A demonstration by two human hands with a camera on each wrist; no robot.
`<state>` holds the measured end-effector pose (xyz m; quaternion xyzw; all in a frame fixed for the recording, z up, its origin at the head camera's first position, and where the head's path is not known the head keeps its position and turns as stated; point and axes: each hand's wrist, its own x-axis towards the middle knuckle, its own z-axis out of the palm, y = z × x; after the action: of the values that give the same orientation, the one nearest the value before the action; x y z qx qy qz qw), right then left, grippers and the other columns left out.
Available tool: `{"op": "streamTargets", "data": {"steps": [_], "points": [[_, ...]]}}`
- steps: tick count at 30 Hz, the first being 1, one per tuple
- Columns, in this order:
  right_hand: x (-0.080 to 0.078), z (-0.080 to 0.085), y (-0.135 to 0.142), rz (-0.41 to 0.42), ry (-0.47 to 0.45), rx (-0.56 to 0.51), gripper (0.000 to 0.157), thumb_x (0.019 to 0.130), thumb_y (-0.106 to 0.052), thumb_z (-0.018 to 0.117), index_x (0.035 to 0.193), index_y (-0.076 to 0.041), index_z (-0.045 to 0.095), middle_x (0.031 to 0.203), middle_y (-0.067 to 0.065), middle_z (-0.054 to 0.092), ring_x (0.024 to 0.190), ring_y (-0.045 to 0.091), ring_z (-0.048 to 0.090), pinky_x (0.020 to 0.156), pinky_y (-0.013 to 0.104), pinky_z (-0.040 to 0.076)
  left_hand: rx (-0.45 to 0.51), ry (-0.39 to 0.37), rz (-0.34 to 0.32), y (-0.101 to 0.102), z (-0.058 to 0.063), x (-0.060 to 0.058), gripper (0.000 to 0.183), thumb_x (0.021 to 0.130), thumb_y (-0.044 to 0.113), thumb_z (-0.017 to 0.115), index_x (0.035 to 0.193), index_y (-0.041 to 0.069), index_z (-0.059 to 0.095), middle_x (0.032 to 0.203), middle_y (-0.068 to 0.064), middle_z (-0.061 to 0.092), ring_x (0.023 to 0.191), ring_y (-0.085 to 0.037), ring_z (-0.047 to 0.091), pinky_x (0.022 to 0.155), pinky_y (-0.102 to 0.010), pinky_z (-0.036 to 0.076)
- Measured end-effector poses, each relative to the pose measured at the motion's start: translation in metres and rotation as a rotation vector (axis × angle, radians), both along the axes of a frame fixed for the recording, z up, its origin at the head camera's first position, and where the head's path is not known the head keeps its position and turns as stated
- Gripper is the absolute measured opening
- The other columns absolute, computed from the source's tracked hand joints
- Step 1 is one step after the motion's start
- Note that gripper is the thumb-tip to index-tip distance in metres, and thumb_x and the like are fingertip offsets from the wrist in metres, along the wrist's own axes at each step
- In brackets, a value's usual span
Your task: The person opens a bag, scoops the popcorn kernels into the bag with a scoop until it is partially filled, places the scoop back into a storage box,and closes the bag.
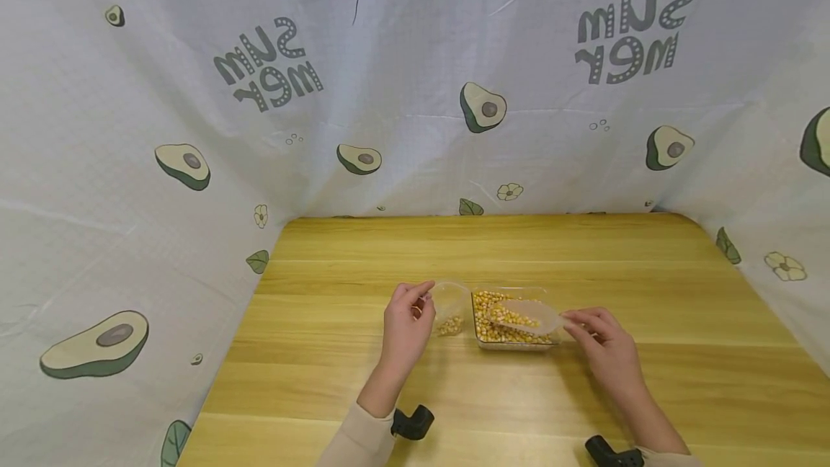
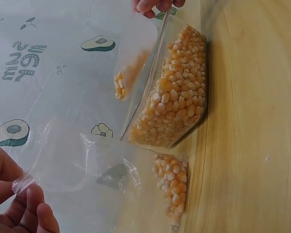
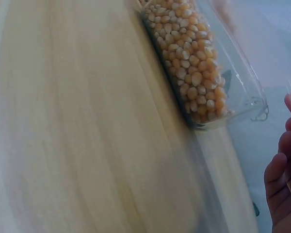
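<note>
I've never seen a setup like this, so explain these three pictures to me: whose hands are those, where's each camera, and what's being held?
There's no robot here, just a person's bare left hand and right hand. The wide picture comes from a camera worn on the head, looking forward and down; the other two come from cameras worn on each wrist. On the yellow-brown wooden table stands a clear rectangular container of yellow corn kernels. Beside it is a thin, clear plastic bag with some kernels at its bottom. The left hand pinches the bag's upper edge. The right hand holds the end of a translucent whitish scoop, which carries kernels over the container. Behind hangs a white sheet printed with avocados.
</note>
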<state>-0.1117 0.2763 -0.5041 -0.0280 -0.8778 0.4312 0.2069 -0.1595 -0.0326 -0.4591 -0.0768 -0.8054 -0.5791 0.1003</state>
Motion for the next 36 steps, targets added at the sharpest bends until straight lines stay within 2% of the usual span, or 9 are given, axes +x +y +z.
{"op": "streamTargets", "data": {"steps": [6, 14, 20, 27, 36], "points": [[0.000, 0.006, 0.000, 0.003, 0.000, -0.008, 0.015, 0.093, -0.014, 0.070, 0.104, -0.005, 0.076, 0.098, -0.032, 0.053, 0.075, -0.005, 0.048, 0.059, 0.014, 0.042, 0.005, 0.006, 0.004, 0.001, -0.001, 0.001, 0.029, 0.094, 0.001, 0.060, 0.120, 0.005, 0.072, 0.098, -0.007, 0.060, 0.079, -0.006, 0.053, 0.065, -0.016, 0.046], [-0.003, 0.021, -0.004, 0.018, 0.040, -0.045, 0.015, 0.092, -0.008, 0.071, 0.105, -0.001, 0.074, 0.096, -0.029, 0.053, 0.064, 0.001, 0.047, 0.054, 0.016, 0.042, 0.013, 0.010, -0.006, 0.000, -0.001, 0.001, 0.031, 0.094, 0.000, 0.059, 0.122, 0.003, 0.071, 0.100, -0.008, 0.059, 0.080, -0.006, 0.052, 0.064, -0.016, 0.045], [-0.006, 0.032, -0.009, 0.045, 0.073, -0.030, 0.015, 0.092, -0.007, 0.069, 0.106, -0.003, 0.075, 0.096, -0.026, 0.053, 0.064, 0.001, 0.047, 0.053, 0.017, 0.041, 0.010, 0.008, -0.002, 0.000, -0.001, 0.001, 0.031, 0.093, 0.000, 0.059, 0.122, 0.003, 0.071, 0.100, -0.008, 0.059, 0.080, -0.007, 0.052, 0.065, -0.016, 0.045], [-0.013, 0.046, -0.021, 0.114, 0.123, -0.055, 0.016, 0.092, -0.001, 0.068, 0.106, -0.001, 0.074, 0.100, -0.024, 0.054, 0.066, 0.003, 0.047, 0.055, 0.016, 0.042, 0.020, 0.014, 0.000, -0.001, -0.004, -0.002, 0.032, 0.092, -0.001, 0.060, 0.122, 0.003, 0.071, 0.101, -0.008, 0.059, 0.080, -0.006, 0.052, 0.066, -0.017, 0.046], [-0.025, 0.055, -0.037, 0.129, 0.145, -0.014, 0.014, 0.091, -0.001, 0.069, 0.103, -0.003, 0.075, 0.098, -0.027, 0.054, 0.064, 0.001, 0.047, 0.055, 0.015, 0.042, 0.002, 0.028, -0.024, -0.002, -0.002, -0.001, 0.033, 0.093, 0.000, 0.058, 0.125, 0.002, 0.069, 0.101, -0.009, 0.059, 0.078, -0.007, 0.051, 0.065, -0.017, 0.046]]}}
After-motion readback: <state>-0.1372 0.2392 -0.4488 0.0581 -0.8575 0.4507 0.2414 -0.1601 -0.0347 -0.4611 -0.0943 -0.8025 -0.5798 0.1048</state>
